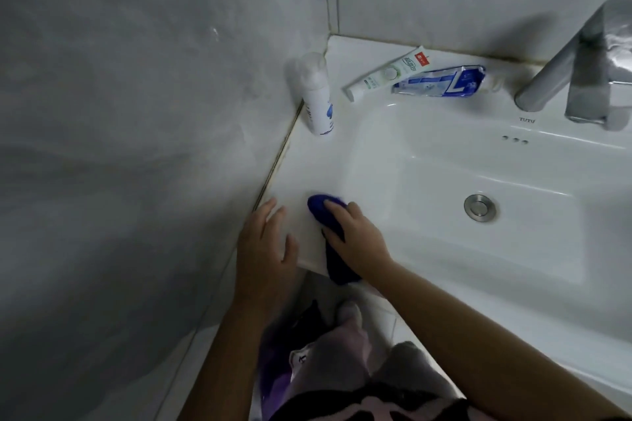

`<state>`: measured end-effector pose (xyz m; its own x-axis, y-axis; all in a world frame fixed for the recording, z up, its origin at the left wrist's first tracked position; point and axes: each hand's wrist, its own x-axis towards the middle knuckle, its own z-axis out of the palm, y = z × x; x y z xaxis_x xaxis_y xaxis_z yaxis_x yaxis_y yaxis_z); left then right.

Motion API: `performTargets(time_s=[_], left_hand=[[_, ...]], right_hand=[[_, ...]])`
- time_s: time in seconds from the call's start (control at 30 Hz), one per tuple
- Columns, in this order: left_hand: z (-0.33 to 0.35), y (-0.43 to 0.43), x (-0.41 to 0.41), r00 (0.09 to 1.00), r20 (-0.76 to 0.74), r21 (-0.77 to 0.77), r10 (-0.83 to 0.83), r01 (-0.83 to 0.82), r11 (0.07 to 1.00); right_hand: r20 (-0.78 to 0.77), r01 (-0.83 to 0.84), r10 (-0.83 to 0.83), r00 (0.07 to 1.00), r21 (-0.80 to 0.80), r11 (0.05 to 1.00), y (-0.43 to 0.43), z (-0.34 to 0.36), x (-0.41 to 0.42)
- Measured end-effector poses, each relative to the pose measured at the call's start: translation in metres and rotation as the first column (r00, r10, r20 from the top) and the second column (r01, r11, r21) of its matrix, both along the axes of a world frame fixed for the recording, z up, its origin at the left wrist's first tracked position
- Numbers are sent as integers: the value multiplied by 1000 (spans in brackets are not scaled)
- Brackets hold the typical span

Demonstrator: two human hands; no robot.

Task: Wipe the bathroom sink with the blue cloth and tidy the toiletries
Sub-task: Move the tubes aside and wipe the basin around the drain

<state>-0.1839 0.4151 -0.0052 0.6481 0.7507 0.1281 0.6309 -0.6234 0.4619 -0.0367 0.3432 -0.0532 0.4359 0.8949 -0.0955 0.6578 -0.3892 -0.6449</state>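
Cloth (pixel 319 208) sits btm-centre under right hand (pixel 355 237), gripped & pressed on sink (pixel 307 164) rim, long axis pointing up-frame twd bottle (pixel 318 96); left hand (pixel 266 249) flat, spread, just beside.

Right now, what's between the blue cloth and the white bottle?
Nothing: the head view shows only bare sink ledge from the blue cloth to the upright white bottle. The green tube and blue tube lie farther back.
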Motion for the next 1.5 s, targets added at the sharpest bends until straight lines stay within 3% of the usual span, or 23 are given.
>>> performTargets(time_s=[0.13, 0.3, 0.57, 0.8, 1.13, 1.27, 1.5], left_hand=[[8, -18, -15, 999, 34, 34, 19, -20, 999], [-1, -46, -28, 998, 28, 3, 49, -50, 999], [-3, -73, -42, 992, -7, -4, 127, -127, 992], [4, -69, -59, 981, 1, 49, 193, -192, 980], [11, -54, -70, 981, 87, 67, 172, -178, 982], [19, -46, -53, 986, 101, 32, 135, -139, 990], [53, -34, 40, 994, 76, 103, -81, 73, 992]], right_hand=[[13, 36, -35, 999, -56, 998, 17, 2, 15], [201, -241, 234, 951, 11, 970, -40, 1, -17], [-43, 127, -132, 990, -96, 987, -31, 11, -9], [-43, 24, -18, 999, 122, 992, 13, 35, -25], [-151, -38, 34, 988, -24, 999, 50, 30, -30], [-78, -40, 42, 996, 24, 999, 17, 50, -5], [163, 199, -226, 960, 163, 966, -67, 91, 59]])
